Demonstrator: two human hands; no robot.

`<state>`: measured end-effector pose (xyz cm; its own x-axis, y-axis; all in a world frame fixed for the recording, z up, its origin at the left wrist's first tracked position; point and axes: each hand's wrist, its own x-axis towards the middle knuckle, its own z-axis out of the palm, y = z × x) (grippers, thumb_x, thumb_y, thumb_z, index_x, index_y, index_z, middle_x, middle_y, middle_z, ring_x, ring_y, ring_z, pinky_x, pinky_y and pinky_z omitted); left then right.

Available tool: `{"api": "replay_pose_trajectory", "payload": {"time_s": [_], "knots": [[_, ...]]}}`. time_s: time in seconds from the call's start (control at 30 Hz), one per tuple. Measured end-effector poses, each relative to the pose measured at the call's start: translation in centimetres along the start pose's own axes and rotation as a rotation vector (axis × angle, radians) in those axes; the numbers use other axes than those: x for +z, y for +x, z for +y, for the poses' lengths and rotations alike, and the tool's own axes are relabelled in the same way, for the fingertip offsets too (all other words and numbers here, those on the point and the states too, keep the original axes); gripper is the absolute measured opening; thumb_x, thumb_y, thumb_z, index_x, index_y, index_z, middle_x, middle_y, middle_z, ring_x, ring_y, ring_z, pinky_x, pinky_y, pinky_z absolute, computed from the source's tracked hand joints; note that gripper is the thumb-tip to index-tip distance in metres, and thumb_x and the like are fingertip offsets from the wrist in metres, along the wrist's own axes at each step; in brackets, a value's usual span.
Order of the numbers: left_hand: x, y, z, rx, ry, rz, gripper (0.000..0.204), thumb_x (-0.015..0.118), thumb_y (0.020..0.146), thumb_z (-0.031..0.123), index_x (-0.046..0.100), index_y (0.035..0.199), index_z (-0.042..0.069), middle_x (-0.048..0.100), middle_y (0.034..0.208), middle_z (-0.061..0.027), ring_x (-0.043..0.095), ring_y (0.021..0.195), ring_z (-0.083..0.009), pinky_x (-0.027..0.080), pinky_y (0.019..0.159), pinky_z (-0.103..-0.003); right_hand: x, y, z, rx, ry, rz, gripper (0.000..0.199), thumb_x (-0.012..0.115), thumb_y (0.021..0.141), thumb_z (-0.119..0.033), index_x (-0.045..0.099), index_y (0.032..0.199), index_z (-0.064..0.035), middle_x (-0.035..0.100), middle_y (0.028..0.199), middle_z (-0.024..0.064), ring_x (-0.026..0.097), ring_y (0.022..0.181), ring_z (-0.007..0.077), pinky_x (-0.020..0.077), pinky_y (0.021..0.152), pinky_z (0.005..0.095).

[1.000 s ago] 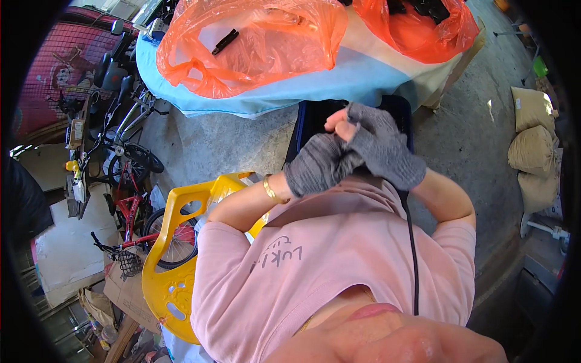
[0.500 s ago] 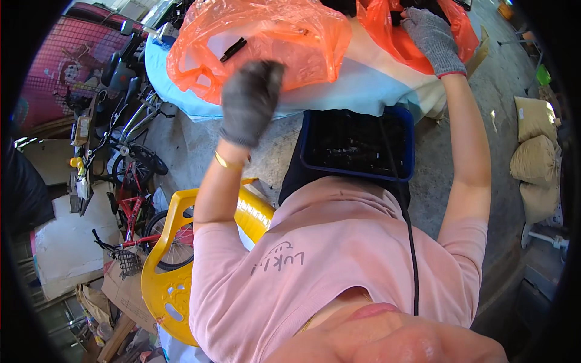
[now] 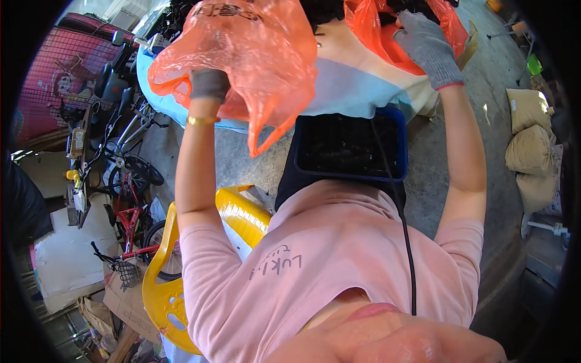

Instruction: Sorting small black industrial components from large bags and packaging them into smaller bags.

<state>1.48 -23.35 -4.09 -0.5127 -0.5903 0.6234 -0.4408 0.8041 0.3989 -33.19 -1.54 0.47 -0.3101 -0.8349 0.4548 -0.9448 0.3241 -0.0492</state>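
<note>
My left hand (image 3: 210, 85), in a grey glove, reaches into the orange plastic bag (image 3: 254, 66) on the covered table. The bag's film stands up around it and hides the fingers. One loop handle of this bag hangs over the table's front edge. At the second, redder bag (image 3: 387, 51) to the right is my right hand (image 3: 426, 45), also gloved in grey. Its fingers are curled at the bag's mouth, beside black items (image 3: 417, 7); what they grip, if anything, is hidden.
A blue tub (image 3: 351, 148) of dark pieces rests on my lap below the table's pastel cloth (image 3: 348, 78). A black cord (image 3: 407, 242) runs from it up my shirt. Left are a yellow chair (image 3: 160, 290) and bicycles (image 3: 130, 221); right, stacked sacks (image 3: 529, 148).
My left hand has moved forward and left into the orange bag, which has risen and bunched over it. The black pen-like piece in that bag is out of sight. My right hand has barely shifted.
</note>
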Motion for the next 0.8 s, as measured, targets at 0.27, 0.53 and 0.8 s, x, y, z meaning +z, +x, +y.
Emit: {"api": "replay_pose_trajectory", "payload": {"time_s": [0.27,0.53,0.8], "knots": [[-4.2,-7.0,12.1,-0.442,-0.91,0.113,0.022,0.057,0.083,0.013,0.059,0.102,0.002,0.063,0.091,-0.0081,0.06,0.078,-0.0157,0.047,0.069,-0.025,-5.9,-9.8,-7.0,0.217,1.139,-0.106,0.02,0.053,0.076,-0.01,0.059,0.093,0.0,0.052,0.07,0.0036,0.053,0.063,0.0081,0.042,0.058,0.0211],[-1.7,-15.5,15.7,-0.962,-1.534,-0.063,0.037,0.062,0.082,0.015,0.049,0.115,0.007,0.054,0.107,-0.0036,0.055,0.09,-0.0096,0.049,0.064,-0.018,-5.3,-13.9,-13.4,0.015,1.427,-0.586,0.009,0.057,0.074,-0.001,0.058,0.082,0.002,0.054,0.071,0.006,0.054,0.065,0.0115,0.0441,0.06,0.0233],[-0.3,-14.5,18.3,-1.035,-1.68,-0.373,0.032,0.062,0.082,0.023,0.056,0.107,0.003,0.058,0.086,-0.0019,0.054,0.07,-0.0085,0.043,0.059,-0.019,-2.9,-13.7,-14.1,0.479,1.649,-0.509,0.014,0.054,0.081,-0.008,0.057,0.09,0.0024,0.055,0.072,0.0055,0.054,0.063,0.0099,0.0451,0.057,0.0218]]}}
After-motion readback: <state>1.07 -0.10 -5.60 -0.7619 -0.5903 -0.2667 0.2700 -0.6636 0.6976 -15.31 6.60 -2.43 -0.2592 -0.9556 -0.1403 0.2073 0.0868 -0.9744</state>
